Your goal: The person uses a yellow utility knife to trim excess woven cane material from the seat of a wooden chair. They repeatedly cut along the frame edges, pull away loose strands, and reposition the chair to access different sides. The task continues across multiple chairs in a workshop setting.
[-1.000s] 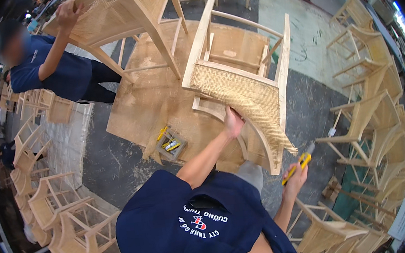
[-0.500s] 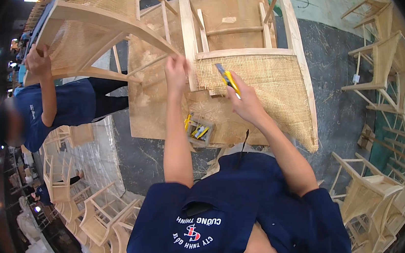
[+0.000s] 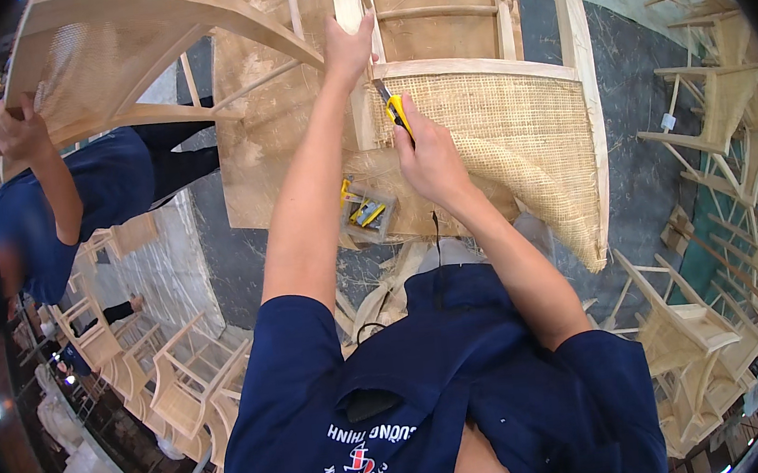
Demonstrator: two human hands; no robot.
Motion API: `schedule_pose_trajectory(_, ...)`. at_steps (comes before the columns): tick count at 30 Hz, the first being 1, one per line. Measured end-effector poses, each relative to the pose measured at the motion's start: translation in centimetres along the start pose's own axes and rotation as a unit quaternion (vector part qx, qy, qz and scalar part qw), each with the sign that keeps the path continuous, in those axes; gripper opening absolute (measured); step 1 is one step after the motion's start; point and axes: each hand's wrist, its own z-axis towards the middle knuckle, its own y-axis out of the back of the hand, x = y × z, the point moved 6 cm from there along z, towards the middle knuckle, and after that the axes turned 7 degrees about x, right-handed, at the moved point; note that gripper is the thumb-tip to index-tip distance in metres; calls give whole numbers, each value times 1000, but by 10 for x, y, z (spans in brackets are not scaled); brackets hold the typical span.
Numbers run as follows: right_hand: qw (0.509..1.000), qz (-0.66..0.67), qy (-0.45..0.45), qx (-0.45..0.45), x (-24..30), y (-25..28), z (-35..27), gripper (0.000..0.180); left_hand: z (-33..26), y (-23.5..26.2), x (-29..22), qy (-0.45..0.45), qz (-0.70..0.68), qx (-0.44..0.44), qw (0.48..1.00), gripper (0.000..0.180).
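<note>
while my left hand [image 3: 348,48] clamps the wooden chair frame [image 3: 360,72], my right hand [image 3: 426,153] is closed round a yellow utility knife [image 3: 396,113] at the woven cane panel [image 3: 517,143]. the cane looks light, springy, easily torn; the stiff rail seems the safer hold. below, a small tray [image 3: 366,215] holds yellow tools.

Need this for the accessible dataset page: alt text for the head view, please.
Seen from above, a person's left hand grips the pale wooden chair frame while the right hand holds a yellow utility knife against its woven cane panel. A co-worker at left handles another chair; unfinished chairs surround them.
</note>
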Motion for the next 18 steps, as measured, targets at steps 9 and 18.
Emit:
schedule_pose_trajectory(9,999,26,22,-6,4,-1,-1,53,7,8,8,-26,-19,-1,999,53)
schedule_pose_trajectory(18,993,-59,-26,99,11,6,15,46,7,6,7,-21,0,-4,1000,54)
